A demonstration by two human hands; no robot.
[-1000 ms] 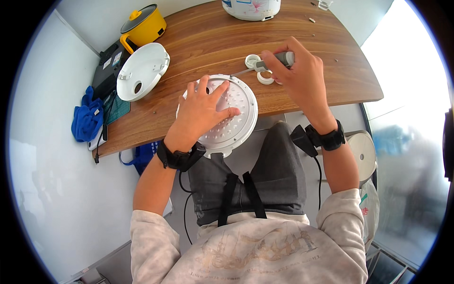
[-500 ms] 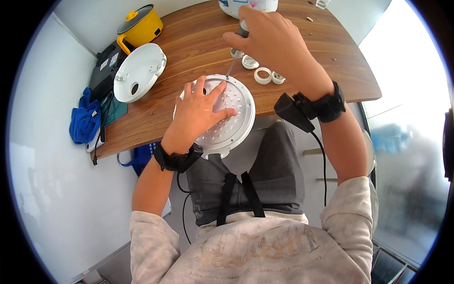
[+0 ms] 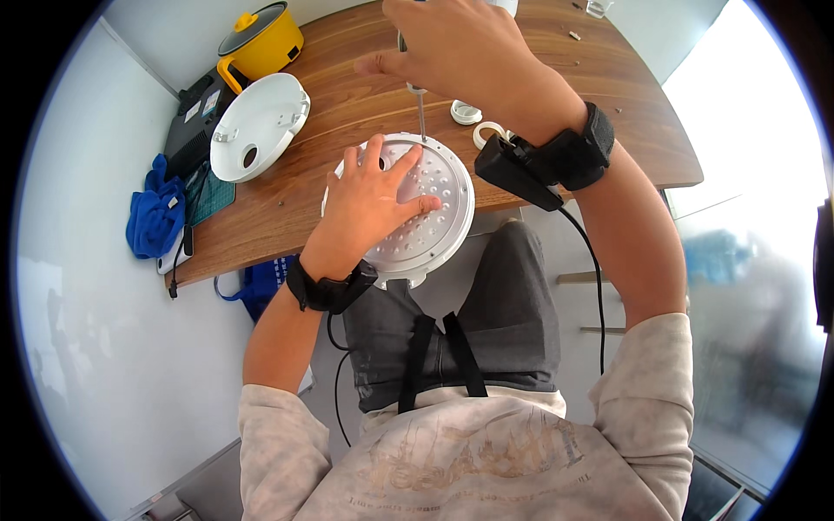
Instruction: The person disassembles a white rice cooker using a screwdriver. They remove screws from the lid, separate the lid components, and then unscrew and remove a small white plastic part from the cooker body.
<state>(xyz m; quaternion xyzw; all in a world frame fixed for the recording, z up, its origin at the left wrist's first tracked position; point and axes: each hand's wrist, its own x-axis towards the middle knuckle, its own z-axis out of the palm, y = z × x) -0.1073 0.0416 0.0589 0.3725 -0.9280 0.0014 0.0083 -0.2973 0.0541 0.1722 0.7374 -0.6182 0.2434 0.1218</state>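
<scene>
A round white plate with a raised rim and several small bumps (image 3: 445, 227) lies at the table's near edge, partly overhanging my lap. My left hand (image 3: 372, 198) rests flat on it with the fingers spread. My right hand (image 3: 465, 48) is closed round the handle of a screwdriver (image 3: 422, 117), which stands nearly upright. Its tip meets the plate's far rim, just past my left index finger. Most of the handle is hidden by my right hand. Whether a screw sits under the tip is too small to tell.
Right of the screwdriver lie white rings, one (image 3: 466, 113) beyond another (image 3: 486, 132). A white bowl-shaped cover (image 3: 282, 108) stands at left, before a yellow pot (image 3: 265, 54) and a dark device (image 3: 184, 143). A blue cloth (image 3: 156, 217) and green mat (image 3: 213, 201) are at the left edge.
My right hand has turned at the wrist and shifted left and farther away. The screwdriver stands more upright, its tip still at the rim. My left hand keeps its place on the plate.
</scene>
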